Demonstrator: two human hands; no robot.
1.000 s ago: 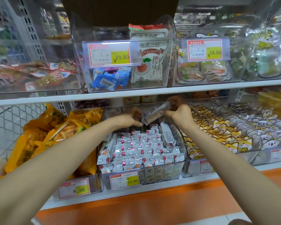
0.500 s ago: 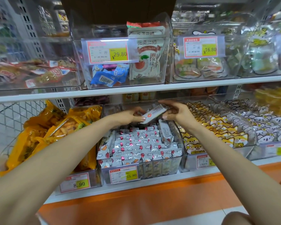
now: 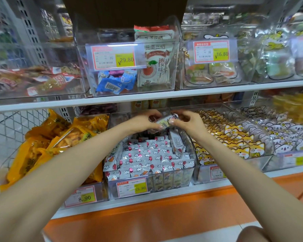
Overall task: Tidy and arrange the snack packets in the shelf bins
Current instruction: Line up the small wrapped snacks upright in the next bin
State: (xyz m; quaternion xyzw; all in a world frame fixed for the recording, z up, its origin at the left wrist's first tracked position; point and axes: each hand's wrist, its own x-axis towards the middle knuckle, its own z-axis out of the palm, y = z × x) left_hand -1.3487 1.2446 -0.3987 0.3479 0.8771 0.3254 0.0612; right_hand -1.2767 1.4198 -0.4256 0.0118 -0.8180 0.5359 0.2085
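Pinching snack packet (image 3: 163, 121) between left hand (image 3: 143, 121), right hand (image 3: 188, 121); long axis sideways, tilted.

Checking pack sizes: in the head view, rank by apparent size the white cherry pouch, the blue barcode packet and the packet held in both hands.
1. white cherry pouch
2. blue barcode packet
3. held packet, partly covered, so unsure

left hand (image 3: 144, 121), right hand (image 3: 188, 121), fingers (image 3: 177, 122) pinching
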